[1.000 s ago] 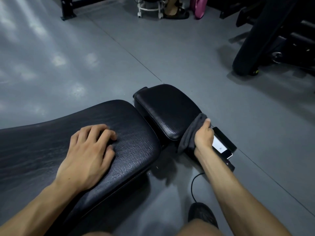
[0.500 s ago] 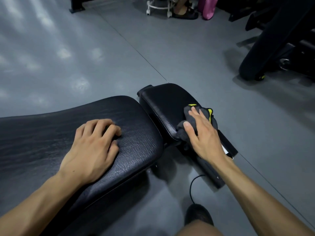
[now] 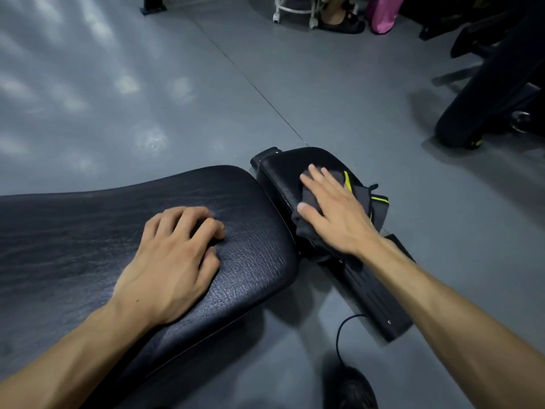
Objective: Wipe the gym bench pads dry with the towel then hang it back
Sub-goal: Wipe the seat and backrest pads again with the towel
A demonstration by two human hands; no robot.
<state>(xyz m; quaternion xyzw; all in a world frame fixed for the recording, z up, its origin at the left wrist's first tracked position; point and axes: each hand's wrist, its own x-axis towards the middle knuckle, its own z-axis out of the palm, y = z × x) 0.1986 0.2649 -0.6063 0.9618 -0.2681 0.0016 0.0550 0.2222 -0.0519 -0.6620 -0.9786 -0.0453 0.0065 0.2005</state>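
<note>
- Right hand [image 3: 336, 214]: laid palm-down on the towel [image 3: 358, 202], fingers [image 3: 315, 178] straight and slightly spread, thumb out to the side. The hand presses the cloth flat; it does not pinch or curl round it.
- Towel: dark grey with yellow-green trim, bunched on the small seat pad [image 3: 295, 169], its far edge hanging over the pad's right side (the part under the palm is hidden).
- Small seat pad: black, textured, standing just beside the end of the long back pad [image 3: 88, 231], with a narrow gap between the two.
- Left hand [image 3: 171, 261]: resting on the long back pad near its end, fingers bent at the knuckles with the tips on the upholstery, holding nothing.
- Bench frame [image 3: 374, 296]: black rail running below the right forearm, toward the near right.
- Floor [image 3: 147, 84]: grey, with a seam line running diagonally; a black cable [image 3: 342, 329] lies on it below the frame.
- Far edge: white wheeled stool base [image 3: 295, 10], a pink item [image 3: 382, 13] and black equipment [image 3: 495, 93] at upper right.
</note>
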